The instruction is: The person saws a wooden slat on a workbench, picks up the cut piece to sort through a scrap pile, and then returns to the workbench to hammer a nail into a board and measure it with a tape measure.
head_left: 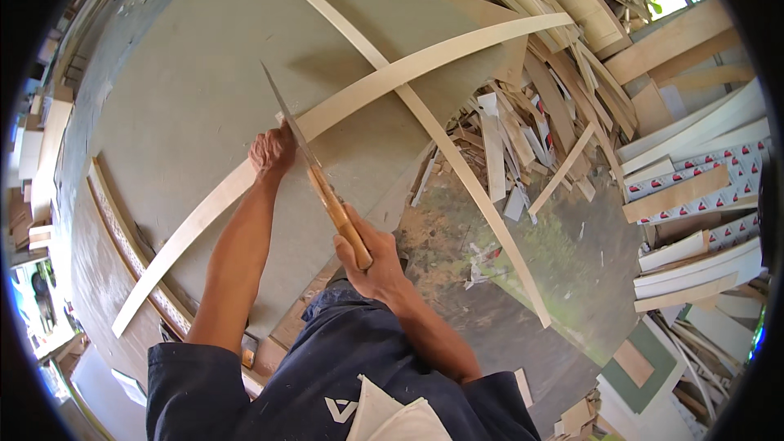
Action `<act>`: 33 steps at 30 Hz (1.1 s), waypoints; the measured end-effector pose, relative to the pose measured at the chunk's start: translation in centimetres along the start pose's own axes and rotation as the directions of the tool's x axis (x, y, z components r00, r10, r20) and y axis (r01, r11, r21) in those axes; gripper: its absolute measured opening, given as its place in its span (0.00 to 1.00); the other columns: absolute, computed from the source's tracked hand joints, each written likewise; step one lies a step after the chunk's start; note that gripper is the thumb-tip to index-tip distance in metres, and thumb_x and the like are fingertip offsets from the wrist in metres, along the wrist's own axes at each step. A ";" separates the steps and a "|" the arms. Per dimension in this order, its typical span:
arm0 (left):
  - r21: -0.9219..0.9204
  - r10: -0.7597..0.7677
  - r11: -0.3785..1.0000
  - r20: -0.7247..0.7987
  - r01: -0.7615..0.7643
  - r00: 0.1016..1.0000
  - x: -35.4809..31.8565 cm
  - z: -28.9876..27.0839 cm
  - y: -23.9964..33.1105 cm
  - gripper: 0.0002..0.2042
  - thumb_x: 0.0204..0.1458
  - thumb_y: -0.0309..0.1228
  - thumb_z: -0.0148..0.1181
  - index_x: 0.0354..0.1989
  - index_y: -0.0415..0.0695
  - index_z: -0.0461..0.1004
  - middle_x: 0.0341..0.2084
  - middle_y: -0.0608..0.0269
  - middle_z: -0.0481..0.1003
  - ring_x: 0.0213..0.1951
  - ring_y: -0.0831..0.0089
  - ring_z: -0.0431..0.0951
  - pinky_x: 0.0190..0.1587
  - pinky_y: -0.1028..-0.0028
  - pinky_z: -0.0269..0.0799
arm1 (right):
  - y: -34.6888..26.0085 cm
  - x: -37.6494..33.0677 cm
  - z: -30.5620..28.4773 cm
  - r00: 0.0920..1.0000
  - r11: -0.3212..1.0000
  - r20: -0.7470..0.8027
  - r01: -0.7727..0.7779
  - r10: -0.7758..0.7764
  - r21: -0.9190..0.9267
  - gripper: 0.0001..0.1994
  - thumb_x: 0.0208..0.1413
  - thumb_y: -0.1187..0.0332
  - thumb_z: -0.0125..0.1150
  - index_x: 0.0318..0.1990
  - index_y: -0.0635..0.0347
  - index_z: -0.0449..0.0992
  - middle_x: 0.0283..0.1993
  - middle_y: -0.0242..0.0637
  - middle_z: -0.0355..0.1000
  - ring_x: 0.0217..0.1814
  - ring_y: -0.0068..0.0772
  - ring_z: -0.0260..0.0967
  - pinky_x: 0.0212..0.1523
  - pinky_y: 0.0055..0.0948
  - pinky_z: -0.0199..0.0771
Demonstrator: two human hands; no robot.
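Observation:
A long pale wooden strip runs from the lower left up to the right, bowed by the lens. My left hand is closed on this strip near its middle. In my right hand is a handsaw, gripped by its long wooden handle. Its narrow, tapering blade crosses the strip just beside my left hand, with the tip pointing up and away. Whether the teeth are in the wood cannot be made out. A second pale strip crosses the first one farther right.
Under the strips lies a large grey-green board, its right edge overhanging the stained floor. Heaped wood offcuts fill the upper right. Stacked white and printed boards stand at the right. A patterned moulding rests along the left side.

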State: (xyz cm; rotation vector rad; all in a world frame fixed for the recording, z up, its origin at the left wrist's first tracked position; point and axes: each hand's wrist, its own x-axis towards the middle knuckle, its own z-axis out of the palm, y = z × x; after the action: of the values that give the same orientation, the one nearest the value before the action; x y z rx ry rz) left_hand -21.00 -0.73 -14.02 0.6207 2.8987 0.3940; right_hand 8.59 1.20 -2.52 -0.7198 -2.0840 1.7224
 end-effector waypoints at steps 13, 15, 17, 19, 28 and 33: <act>0.027 -0.007 1.000 0.088 0.005 0.996 0.6 0.5 -0.5 0.33 0.64 0.55 0.36 0.34 0.40 0.82 0.37 0.36 0.78 0.45 0.41 0.77 0.51 0.51 0.70 | -0.7 -3.2 -2.1 1.000 0.997 0.003 -0.020 0.020 -0.073 0.28 0.56 0.71 0.62 0.64 0.69 0.63 0.37 0.53 0.76 0.31 0.53 0.77 0.34 0.37 0.76; 0.022 0.035 0.999 0.047 -0.036 0.998 0.8 1.4 -1.0 0.33 0.64 0.55 0.36 0.34 0.40 0.82 0.37 0.36 0.78 0.44 0.41 0.77 0.51 0.51 0.70 | 0.3 -0.4 -0.2 0.997 0.988 -0.012 0.072 -0.074 -0.136 0.28 0.55 0.71 0.63 0.63 0.68 0.64 0.35 0.52 0.76 0.29 0.53 0.75 0.32 0.38 0.75; 0.046 0.019 0.999 -0.122 -0.013 0.992 0.7 1.8 -1.5 0.28 0.63 0.51 0.41 0.30 0.42 0.83 0.32 0.40 0.79 0.40 0.41 0.78 0.47 0.50 0.72 | 0.2 0.2 0.4 0.995 0.992 -0.040 0.092 -0.096 -0.089 0.27 0.56 0.71 0.62 0.62 0.69 0.65 0.34 0.52 0.74 0.29 0.53 0.75 0.30 0.38 0.74; 0.021 -0.011 1.000 -0.033 0.012 0.999 0.6 0.6 -0.3 0.30 0.64 0.52 0.39 0.31 0.40 0.82 0.33 0.38 0.78 0.41 0.41 0.78 0.49 0.50 0.71 | -0.4 -4.5 -1.7 0.999 0.997 -0.013 0.034 -0.035 -0.064 0.28 0.56 0.71 0.62 0.64 0.68 0.64 0.37 0.52 0.76 0.32 0.52 0.77 0.33 0.36 0.76; 0.001 0.007 1.000 0.028 -0.007 1.000 0.4 0.5 -0.7 0.32 0.64 0.54 0.37 0.31 0.38 0.82 0.34 0.35 0.78 0.42 0.40 0.78 0.50 0.50 0.70 | -2.5 -4.8 -3.3 0.998 0.998 0.043 -0.043 0.046 -0.051 0.27 0.56 0.71 0.61 0.64 0.66 0.64 0.33 0.54 0.75 0.31 0.53 0.77 0.32 0.38 0.75; 0.042 -0.018 0.999 0.053 0.015 0.998 0.2 -0.2 0.1 0.30 0.65 0.52 0.36 0.36 0.41 0.82 0.38 0.36 0.77 0.45 0.41 0.76 0.52 0.50 0.69 | 0.0 -1.1 -1.0 0.998 0.998 -0.013 0.057 -0.058 -0.041 0.27 0.56 0.70 0.63 0.62 0.67 0.65 0.32 0.54 0.74 0.31 0.55 0.75 0.31 0.39 0.74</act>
State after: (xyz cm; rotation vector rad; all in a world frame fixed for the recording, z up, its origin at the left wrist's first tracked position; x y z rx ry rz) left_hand -21.20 -0.56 -13.78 0.6035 2.8662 0.3102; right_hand 10.06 1.31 -2.26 -0.6751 -2.1155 1.6441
